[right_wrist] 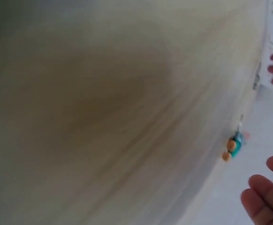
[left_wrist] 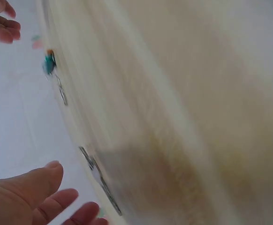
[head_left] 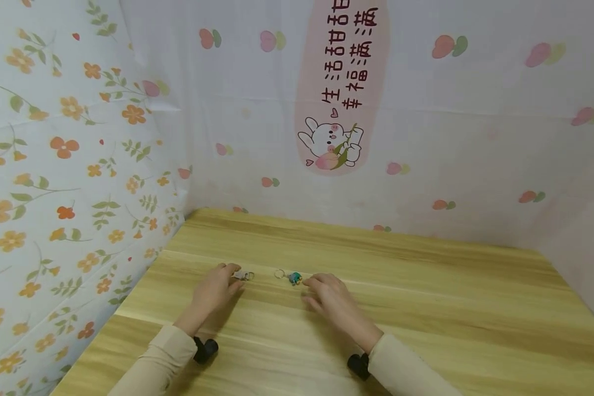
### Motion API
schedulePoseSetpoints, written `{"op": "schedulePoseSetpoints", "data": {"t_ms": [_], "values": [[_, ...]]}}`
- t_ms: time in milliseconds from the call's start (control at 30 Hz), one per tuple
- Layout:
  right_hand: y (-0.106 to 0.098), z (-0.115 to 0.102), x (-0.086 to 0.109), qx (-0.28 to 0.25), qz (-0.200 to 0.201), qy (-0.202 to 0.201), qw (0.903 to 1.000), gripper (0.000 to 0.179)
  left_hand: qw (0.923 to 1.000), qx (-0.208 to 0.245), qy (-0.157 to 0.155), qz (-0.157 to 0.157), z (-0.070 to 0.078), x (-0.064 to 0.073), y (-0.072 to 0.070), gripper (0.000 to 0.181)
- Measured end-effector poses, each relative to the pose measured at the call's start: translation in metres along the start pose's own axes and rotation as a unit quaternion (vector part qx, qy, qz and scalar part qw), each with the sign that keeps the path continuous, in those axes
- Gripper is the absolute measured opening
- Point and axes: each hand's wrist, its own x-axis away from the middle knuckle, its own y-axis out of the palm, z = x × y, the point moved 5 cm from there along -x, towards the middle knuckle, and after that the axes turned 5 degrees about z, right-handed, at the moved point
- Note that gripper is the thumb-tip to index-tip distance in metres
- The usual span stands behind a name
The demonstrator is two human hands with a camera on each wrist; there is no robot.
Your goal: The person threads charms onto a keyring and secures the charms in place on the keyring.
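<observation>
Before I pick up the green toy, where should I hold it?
Probably grip the toy by its chunky body, coming from your right: that end looks thicker than the thin ring, which points left, and your right hand is close by.

We see a yellowish wood-grained table (head_left: 425, 297), streaked lighter and darker.
On it we find a teal keychain (head_left: 295, 278) with two orange rounded ends; its wire ring (head_left: 279, 273) lies just to the left of the teal body. Farther left of the teal keychain, near but apart, we see a grey metallic keychain (head_left: 241, 275), its ring end facing the teal one.
</observation>
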Motion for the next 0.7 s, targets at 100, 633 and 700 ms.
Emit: {"op": "schedulePoseSetpoints", "data": {"t_ms": [100, 633, 700], "values": [[0.012, -0.003, -0.013, -0.002, -0.011, -0.004, 0.9999, 0.027, 0.9997, 0.017, 0.007, -0.018, -0.003, -0.011, 0.003, 0.035], [0.060, -0.011, -0.064, 0.071, -0.101, 0.039, 0.9916, 0.018, 0.9924, 0.030, -0.023, -0.118, -0.008, -0.040, 0.021, 0.020], [0.065, -0.012, -0.068, 0.086, -0.116, 0.041, 0.9887, 0.014, 0.9917, 0.024, -0.023, -0.124, -0.008, -0.041, 0.020, 0.018]]}}
